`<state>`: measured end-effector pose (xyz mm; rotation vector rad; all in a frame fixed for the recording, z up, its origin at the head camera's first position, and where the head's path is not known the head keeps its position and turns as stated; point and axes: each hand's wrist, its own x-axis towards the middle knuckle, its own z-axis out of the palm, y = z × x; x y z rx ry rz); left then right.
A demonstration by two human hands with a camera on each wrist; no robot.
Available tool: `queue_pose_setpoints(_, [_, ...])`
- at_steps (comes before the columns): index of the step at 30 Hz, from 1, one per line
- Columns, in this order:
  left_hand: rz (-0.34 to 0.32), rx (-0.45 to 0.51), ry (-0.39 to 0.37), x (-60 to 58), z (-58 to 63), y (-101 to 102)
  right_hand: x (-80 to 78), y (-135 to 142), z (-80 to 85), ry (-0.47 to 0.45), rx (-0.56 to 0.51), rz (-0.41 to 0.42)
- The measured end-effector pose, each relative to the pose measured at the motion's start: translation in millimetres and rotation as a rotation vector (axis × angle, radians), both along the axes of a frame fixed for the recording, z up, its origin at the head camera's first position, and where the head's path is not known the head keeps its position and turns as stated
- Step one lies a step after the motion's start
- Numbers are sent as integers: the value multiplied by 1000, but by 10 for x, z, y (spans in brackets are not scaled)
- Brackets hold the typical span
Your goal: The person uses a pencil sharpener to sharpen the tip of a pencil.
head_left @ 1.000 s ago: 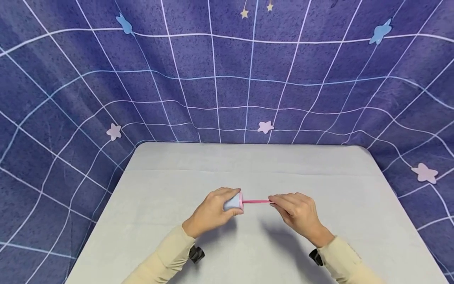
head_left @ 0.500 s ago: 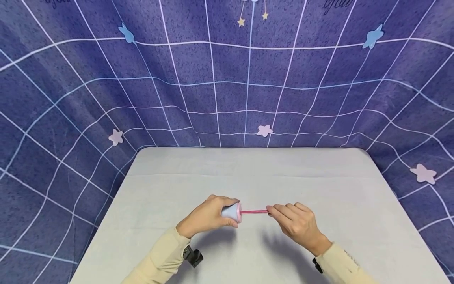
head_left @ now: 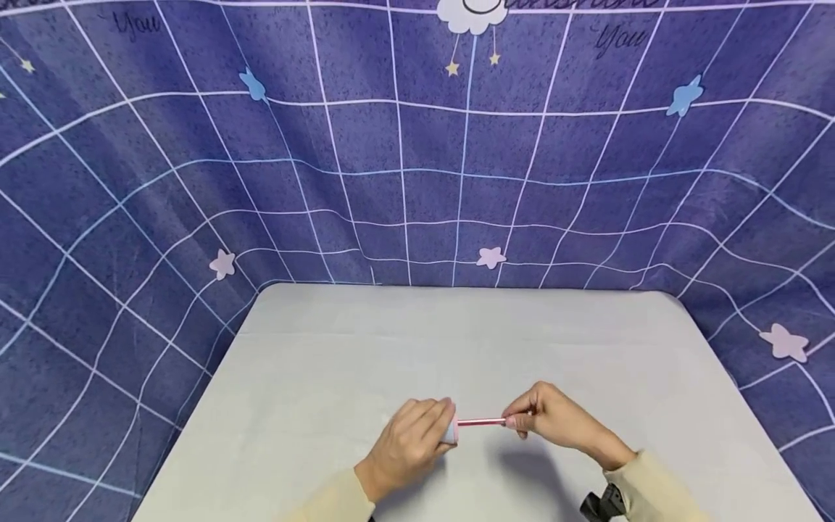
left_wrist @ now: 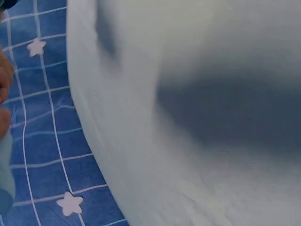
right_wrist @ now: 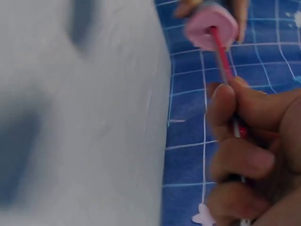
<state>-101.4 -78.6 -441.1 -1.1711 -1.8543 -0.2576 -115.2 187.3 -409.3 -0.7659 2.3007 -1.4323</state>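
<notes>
My left hand (head_left: 411, 442) grips a small light-blue pencil sharpener (head_left: 450, 432) with a pink end, its fingers wrapped over the body and covering most of it. In the right wrist view the round pink face of the sharpener (right_wrist: 200, 28) shows a hole. A slim red pencil (head_left: 481, 422) with silvery stripes runs into that hole. Thumb and fingers of my right hand (head_left: 557, 417) pinch the pencil's other end. Both hands are held above the table, shadows below them. The left wrist view catches only fingers (left_wrist: 4, 77) at its left edge.
A white-covered table (head_left: 365, 348) lies beneath the hands. Behind it and at both sides hangs a purple-blue curtain (head_left: 430, 196) printed with grid lines and stars. A black wrist camera (head_left: 603, 502) sits at the right cuff.
My left hand has rolled over so its back faces up over the sharpener. My right hand has turned, bringing its thumb into sight. The head view has tilted up, and both hands appear lower.
</notes>
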Motion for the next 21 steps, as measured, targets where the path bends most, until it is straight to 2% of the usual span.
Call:
queue_pose_setpoints(2, [-18,-14,52,55,-73,13,2,26,-46,-226,-23,54])
queue_pose_setpoints(4, [-25,-31,71,100,-131,17,19,43,-104,-362,-23,75])
queue_pose_setpoints(5, [-30,-37,75,117,-152,15,28,48,-132,-400,-22,83])
queue_pose_setpoints(7, [-18,-47,63,129,-170,5,42,48,-182,-385,-40,98])
queue_pose_setpoints(9, [10,-64,26,122,-150,-10,55,30,-212,-275,-43,85])
queue_pose_setpoints(11, [37,-80,-15,91,-108,-31,69,3,-234,-127,-25,41])
queue_pose_setpoints(15, [77,-120,-129,9,-9,-78,124,-68,-286,224,46,-122])
queue_pose_setpoints(17, [90,-132,-203,-25,25,-104,143,-102,-322,429,55,-192])
queue_pose_setpoints(21, [117,-117,-397,-52,82,-127,135,-155,-390,867,60,-273])
